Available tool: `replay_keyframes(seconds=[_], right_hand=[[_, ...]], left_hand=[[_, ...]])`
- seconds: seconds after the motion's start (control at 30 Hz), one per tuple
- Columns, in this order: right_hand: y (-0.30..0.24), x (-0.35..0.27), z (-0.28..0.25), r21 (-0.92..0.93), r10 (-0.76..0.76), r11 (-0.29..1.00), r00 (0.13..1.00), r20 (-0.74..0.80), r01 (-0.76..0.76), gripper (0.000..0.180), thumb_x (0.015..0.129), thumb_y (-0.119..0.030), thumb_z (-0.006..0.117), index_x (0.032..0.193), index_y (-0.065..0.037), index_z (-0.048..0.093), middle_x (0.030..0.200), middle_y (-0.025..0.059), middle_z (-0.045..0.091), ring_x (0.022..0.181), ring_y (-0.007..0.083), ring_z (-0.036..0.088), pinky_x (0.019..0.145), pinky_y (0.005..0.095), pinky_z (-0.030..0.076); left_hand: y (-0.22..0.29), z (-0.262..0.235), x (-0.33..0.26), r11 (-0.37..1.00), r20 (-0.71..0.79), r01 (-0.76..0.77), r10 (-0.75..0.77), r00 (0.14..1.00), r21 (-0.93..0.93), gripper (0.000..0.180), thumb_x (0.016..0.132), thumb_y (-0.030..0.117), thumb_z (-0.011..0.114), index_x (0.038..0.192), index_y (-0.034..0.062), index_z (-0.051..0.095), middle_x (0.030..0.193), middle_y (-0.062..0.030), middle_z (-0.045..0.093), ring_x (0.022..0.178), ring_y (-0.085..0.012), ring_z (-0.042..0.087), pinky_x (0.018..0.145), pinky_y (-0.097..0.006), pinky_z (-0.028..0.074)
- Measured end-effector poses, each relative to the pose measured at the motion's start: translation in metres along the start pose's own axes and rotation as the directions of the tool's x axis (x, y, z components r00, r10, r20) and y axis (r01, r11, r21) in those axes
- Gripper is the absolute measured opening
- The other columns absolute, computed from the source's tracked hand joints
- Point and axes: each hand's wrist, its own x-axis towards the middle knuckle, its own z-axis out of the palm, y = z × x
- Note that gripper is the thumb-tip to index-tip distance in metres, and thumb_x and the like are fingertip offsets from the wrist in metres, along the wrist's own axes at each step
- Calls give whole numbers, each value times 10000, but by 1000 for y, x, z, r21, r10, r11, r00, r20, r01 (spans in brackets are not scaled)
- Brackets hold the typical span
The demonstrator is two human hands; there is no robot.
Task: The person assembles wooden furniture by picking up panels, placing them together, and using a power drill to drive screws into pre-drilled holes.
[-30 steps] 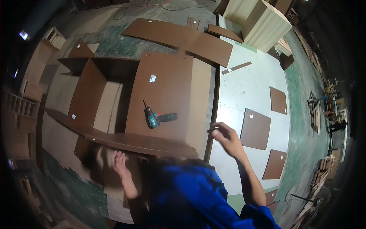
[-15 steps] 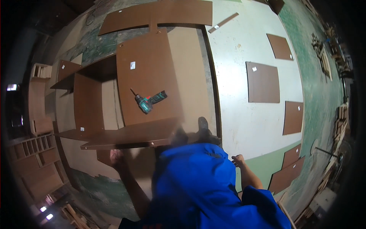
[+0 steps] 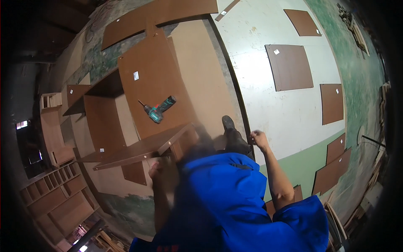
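My left hand (image 3: 155,169) is just below the near edge of a raised brown panel (image 3: 130,152); its fingers are blurred and dim, and whether it touches the panel cannot be told. To the right, over the dark edge between the floor sheets, my right hand (image 3: 259,139) has its fingers curled together; anything inside them is too small to make out. A green and black cordless drill (image 3: 156,112) lies on a large brown panel (image 3: 155,75) ahead of me. The raised panel joins an open brown cabinet frame (image 3: 103,117) on the left.
Several loose brown panels, one of them the square panel (image 3: 289,67), lie on a white board (image 3: 252,84) at the right. Long brown boards (image 3: 184,10) lie at the far side. Shelf units (image 3: 54,187) stand at the left. My shoe (image 3: 228,122) is on the tan sheet.
My right hand has come up and forward from beside my hip. My left hand has shifted right along the raised panel's edge. The view has turned and moved; the drill still lies on its panel.
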Motion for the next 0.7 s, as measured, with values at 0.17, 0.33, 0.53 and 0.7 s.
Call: replay_keyframes(seconds=[0.17, 0.33, 0.53, 0.7], right_hand=[[3, 17, -40, -141, -105, 985, 994, -21, 101, 258, 929, -226, 563, 1034, 6, 595, 860, 118, 672, 694, 177, 654, 569, 266, 495], [54, -15, -89, -10, 141, 990, 988, -61, -142, 307, 900, -234, 555, 1057, 27, 586, 877, 144, 679, 675, 202, 656, 536, 293, 504], [118, -75, -95, 118, 246, 967, 952, -183, -227, 287, 871, -199, 552, 1025, 42, 576, 842, 162, 672, 621, 224, 654, 494, 306, 502], [190, -135, -82, 127, 288, 955, 943, -165, -270, 310, 904, -217, 546, 1104, 20, 559, 889, 164, 682, 681, 251, 663, 569, 352, 530]], left_hand=[[-41, 43, -42, 958, -287, 146, -71, 955, 247, 97, 879, 159, 569, 850, 70, 593, 695, -52, 549, 556, -162, 494, 521, -290, 403], [-84, 62, -81, 936, -369, 304, -222, 903, 180, 133, 874, 210, 588, 947, 98, 596, 884, -59, 594, 778, -232, 610, 643, -363, 484], [-161, -25, -67, 148, 427, -439, 106, 898, 886, 306, 959, 346, 454, 899, 78, 590, 790, -120, 611, 770, -335, 595, 667, -459, 485], [-186, -14, -82, 876, -114, 239, -210, 971, 418, 254, 957, 259, 455, 1067, 62, 572, 922, -117, 630, 849, -246, 624, 684, -378, 515]])
